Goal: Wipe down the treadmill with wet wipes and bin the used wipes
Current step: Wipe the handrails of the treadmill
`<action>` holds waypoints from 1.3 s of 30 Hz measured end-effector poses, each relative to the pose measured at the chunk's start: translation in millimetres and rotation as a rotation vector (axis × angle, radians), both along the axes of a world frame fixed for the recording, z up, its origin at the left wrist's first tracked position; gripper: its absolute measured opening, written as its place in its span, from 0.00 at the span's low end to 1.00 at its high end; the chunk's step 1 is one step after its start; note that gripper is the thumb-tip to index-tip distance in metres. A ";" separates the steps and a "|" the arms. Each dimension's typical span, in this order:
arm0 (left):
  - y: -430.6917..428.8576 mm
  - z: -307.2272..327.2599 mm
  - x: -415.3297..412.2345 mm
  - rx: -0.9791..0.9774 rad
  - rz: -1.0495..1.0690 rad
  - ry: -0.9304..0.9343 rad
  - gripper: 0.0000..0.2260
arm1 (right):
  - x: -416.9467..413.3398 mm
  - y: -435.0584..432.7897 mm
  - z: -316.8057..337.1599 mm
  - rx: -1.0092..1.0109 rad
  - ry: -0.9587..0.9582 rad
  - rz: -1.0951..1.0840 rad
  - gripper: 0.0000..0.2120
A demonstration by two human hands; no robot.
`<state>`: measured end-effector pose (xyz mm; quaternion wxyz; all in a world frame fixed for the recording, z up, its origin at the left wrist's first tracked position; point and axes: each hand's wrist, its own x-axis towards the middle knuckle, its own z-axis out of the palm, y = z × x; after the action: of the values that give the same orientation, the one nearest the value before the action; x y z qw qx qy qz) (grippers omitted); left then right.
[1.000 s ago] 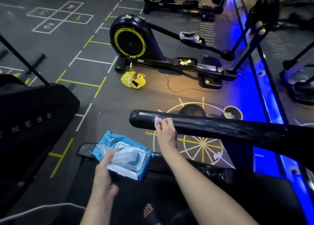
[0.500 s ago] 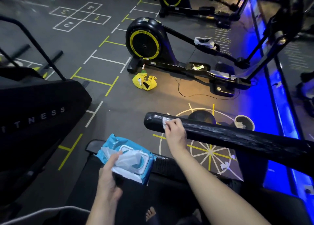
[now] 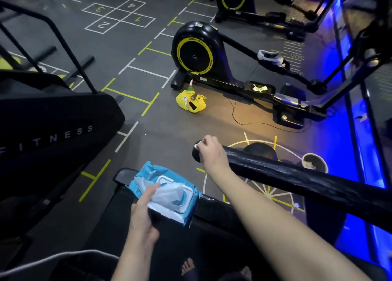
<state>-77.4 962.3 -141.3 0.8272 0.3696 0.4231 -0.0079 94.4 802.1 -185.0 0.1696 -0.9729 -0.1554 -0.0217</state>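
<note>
My right hand [image 3: 210, 151] grips a white wet wipe [image 3: 196, 146] against the very end of the treadmill's black handrail [image 3: 297, 176], which runs from there toward the lower right and shows wet streaks. My left hand [image 3: 144, 208] holds a blue pack of wet wipes [image 3: 169, 193] over the treadmill's front edge; its white lid is flipped open and a wipe sticks up from it. A round bin [image 3: 315, 163] with crumpled wipes inside stands on the floor beyond the handrail.
A black machine marked FITNESS [image 3: 55, 136] stands on the left. An elliptical trainer [image 3: 197, 51] with a yellow-ringed wheel stands ahead, with a yellow bag [image 3: 192, 102] and a cable on the floor beside it. Blue light strips run along the right. A bare foot [image 3: 187, 266] shows at the bottom.
My right hand has slid the wipe left along the handrail to its end cap. My left hand keeps holding the pack. The camera has shifted a little.
</note>
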 end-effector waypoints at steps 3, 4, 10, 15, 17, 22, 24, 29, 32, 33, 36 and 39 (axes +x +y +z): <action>-1.1 2.1 3.5 0.009 0.035 0.013 0.28 | -16.4 7.7 -0.9 -0.220 -0.002 0.176 0.10; -0.3 1.5 5.1 0.011 0.039 0.012 0.30 | -24.0 5.3 -0.4 -0.274 -0.027 0.214 0.13; 4.8 -7.2 6.8 0.015 0.065 0.035 0.44 | -37.8 -39.6 -12.7 -0.141 -0.013 0.155 0.12; -2.1 -7.9 3.6 0.010 0.049 0.039 0.39 | -11.9 -35.9 10.8 -0.027 -0.088 0.088 0.07; -3.9 -8.2 2.6 0.022 0.039 0.041 0.36 | -7.9 -23.9 11.1 -0.091 -0.057 0.082 0.12; -5.3 -5.9 6.9 0.033 -0.013 0.015 0.17 | -32.2 -12.2 -3.4 -0.159 -0.027 0.123 0.07; -6.8 -2.7 10.9 0.034 -0.037 -0.024 0.14 | -45.9 -27.7 -11.4 -0.077 0.088 0.143 0.03; -16.4 0.4 26.9 -0.003 -0.118 -0.072 0.06 | -84.1 -97.5 -13.6 0.492 0.257 -0.434 0.14; -37.0 1.7 37.6 -0.029 -0.195 -0.078 0.06 | -105.8 -149.8 -2.4 0.993 0.414 -0.758 0.15; -46.5 4.9 41.0 -0.036 -0.228 -0.082 0.06 | -112.0 -163.6 3.5 1.207 0.464 -0.797 0.15; -78.9 5.1 50.6 -0.033 -0.333 -0.092 0.06 | -128.8 -205.0 24.0 1.653 0.484 -0.838 0.16; -113.8 6.3 57.3 -0.060 -0.428 -0.132 0.06 | -144.6 -248.3 36.2 1.855 0.401 -0.885 0.18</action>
<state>-20.1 848.5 -135.0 0.8430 0.4261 0.2798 -0.1717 -50.2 553.8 -148.8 0.8490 -0.4170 0.3231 -0.0306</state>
